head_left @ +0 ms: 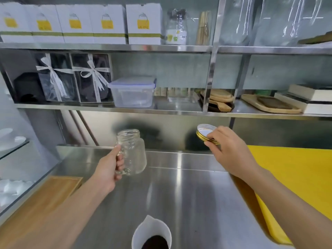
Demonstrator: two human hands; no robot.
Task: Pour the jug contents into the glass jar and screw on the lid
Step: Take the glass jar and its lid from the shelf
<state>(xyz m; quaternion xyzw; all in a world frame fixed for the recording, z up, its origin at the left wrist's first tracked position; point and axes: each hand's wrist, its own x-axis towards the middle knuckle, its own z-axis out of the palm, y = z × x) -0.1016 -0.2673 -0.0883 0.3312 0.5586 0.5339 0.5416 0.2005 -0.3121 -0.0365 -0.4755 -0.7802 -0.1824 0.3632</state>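
Two hands up over the steel counter (179, 203), each holding something. Left hand (109, 169) wrapped around the handle of the jar (132, 151), fingers closed through the loop, jar lifted clear of the counter and roughly upright, mouth open, nothing inside as far as could be seen. Right hand (226, 146) pinching the lid (206, 134) by its gold rim, white underside tilted up toward the camera, well to the right of the jar and apart from it. Jug (151, 234) standing on the counter at the very bottom of the view, nearer the body than the jar, spout pointing toward the jar, dark contents showing inside (liquid or grounds, could not tell which).

Judged as the opening step: lid off, nothing poured yet. To do it well, best to set the jar down flat on the counter just beyond the jug, handle turned away from the pour, and to park the lid within easy reach to the right of the jar, underside up to keep it clean. Then free a hand for the jug and line the spout over the middle of the jar mouth before tipping, slowly, since the mouth looked narrow against the jug's wide rim. Yellow board (296, 177) lying to the right of the jar, wooden tray (53, 193) to its left, neither needed.
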